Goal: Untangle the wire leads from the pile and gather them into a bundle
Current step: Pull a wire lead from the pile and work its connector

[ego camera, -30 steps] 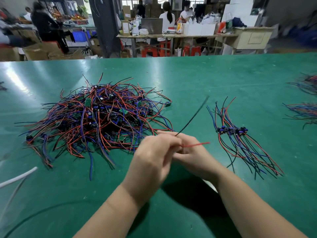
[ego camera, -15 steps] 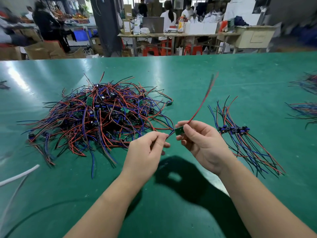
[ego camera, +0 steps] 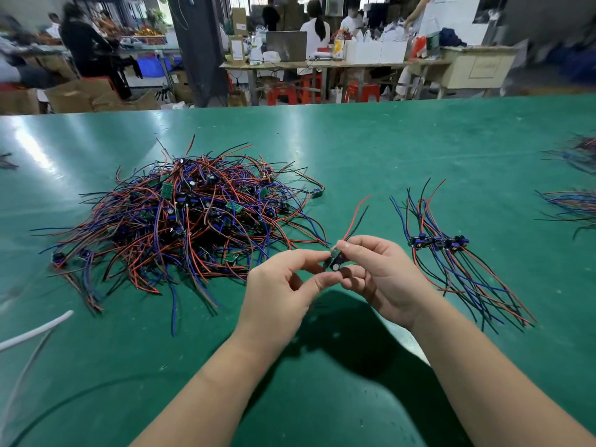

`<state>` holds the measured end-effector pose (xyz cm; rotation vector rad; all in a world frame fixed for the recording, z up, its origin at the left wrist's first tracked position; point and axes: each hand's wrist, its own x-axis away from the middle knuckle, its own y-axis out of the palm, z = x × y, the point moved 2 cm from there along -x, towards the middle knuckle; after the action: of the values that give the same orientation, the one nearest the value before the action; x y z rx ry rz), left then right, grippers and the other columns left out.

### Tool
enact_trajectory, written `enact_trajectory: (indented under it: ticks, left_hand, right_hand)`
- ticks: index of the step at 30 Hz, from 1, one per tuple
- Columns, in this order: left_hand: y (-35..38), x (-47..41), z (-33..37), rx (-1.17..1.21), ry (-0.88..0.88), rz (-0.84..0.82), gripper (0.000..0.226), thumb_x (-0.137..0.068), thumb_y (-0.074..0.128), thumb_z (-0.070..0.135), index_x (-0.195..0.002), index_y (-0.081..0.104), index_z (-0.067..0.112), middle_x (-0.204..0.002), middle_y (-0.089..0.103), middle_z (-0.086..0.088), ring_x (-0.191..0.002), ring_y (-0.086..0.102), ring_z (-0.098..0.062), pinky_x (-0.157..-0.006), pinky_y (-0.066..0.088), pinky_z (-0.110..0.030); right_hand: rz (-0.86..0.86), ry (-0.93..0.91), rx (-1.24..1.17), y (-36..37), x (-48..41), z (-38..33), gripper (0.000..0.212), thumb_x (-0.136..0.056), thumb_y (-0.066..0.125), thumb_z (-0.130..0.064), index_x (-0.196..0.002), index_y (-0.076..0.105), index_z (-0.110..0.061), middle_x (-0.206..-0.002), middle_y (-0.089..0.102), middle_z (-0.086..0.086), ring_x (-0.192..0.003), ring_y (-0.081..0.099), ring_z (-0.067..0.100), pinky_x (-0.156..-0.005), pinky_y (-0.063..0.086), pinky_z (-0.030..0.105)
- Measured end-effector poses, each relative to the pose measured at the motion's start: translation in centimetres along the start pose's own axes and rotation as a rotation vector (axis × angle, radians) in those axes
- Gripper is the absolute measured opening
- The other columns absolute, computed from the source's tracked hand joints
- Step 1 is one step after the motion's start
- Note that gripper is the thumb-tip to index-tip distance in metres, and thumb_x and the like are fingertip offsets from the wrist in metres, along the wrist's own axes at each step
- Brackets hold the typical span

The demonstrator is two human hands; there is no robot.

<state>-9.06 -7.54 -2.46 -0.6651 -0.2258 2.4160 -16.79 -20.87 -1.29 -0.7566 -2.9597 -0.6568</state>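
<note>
Left hand [ego camera: 283,285] and right hand [ego camera: 383,279] both pinch one tiny green circuit board [ego camera: 335,260] mid-frame, its two thin leads [ego camera: 354,216], red and black, sticking up. One big tangled pile [ego camera: 180,221] sits left of centre and one tidy bundle [ego camera: 451,253] right of centre, with two more bunches [ego camera: 571,204] blurry and cut off at the right edge of the green mat [ego camera: 354,150]

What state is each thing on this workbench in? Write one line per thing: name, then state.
left hand, pinches the small board.
right hand, pinches the same board.
small board, held above the table, its red and black leads pointing up.
wire pile, tangled, heaped on the table.
sorted bundle, laid out straight, boards side by side.
white cable, lying loose at the left edge.
</note>
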Motion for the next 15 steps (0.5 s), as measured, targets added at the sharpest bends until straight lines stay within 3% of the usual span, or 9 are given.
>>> enact_trajectory:
  ticks: [4, 8, 12, 15]
  left_hand:
    - [-0.2, -0.1, -0.1, -0.035, -0.053, -0.008, 0.019, -0.068, 0.082, 0.035, -0.084, 0.072, 0.037, -0.072, 0.07, 0.015, -0.045, 0.044, 0.001, -0.05, 0.037, -0.014]
    - [0.6, 0.1, 0.5, 0.332, -0.317, -0.178, 0.005, -0.083, 0.071, 0.018, -0.08, 0.071, 0.014, -0.068, 0.071, -0.002, -0.034, 0.045, -0.007, -0.036, 0.033, -0.014]
    - [1.0, 0.2, 1.2, 0.485, -0.444, -0.215, 0.016, -0.077, 0.071, 0.025, -0.072, 0.069, 0.01, -0.066, 0.069, -0.006, -0.043, 0.058, -0.014, -0.04, 0.046, -0.021]
    - [1.3, 0.4, 1.0, 0.527, -0.493, -0.163, 0.012, -0.079, 0.071, 0.016, -0.07, 0.069, 0.008, -0.063, 0.067, -0.007, -0.048, 0.062, -0.014, -0.046, 0.052, -0.022]
  right_hand:
    - [-0.002, 0.009, 0.045, -0.2, -0.1, 0.3, 0.015, -0.065, 0.07, -0.02, -0.078, 0.069, -0.012, -0.06, 0.061, -0.003, -0.045, 0.054, 0.005, -0.045, 0.045, 0.013]
    - [-0.01, -0.018, -0.022, -0.2, -0.3, 0.3, 0.003, -0.062, 0.071, -0.017, -0.063, 0.073, -0.019, -0.064, 0.063, 0.001, -0.052, 0.055, 0.007, -0.053, 0.045, 0.014]
    - [0.046, -0.051, 0.056, -0.4, -0.3, 0.2, 0.003, -0.056, 0.073, -0.018, -0.058, 0.072, -0.017, -0.059, 0.065, 0.003, -0.048, 0.056, 0.008, -0.048, 0.045, 0.014]
    - [0.077, -0.084, 0.154, -0.3, -0.3, 0.2, 0.007, -0.053, 0.076, -0.02, -0.058, 0.072, -0.016, -0.056, 0.065, 0.003, -0.046, 0.053, 0.009, -0.046, 0.042, 0.016]
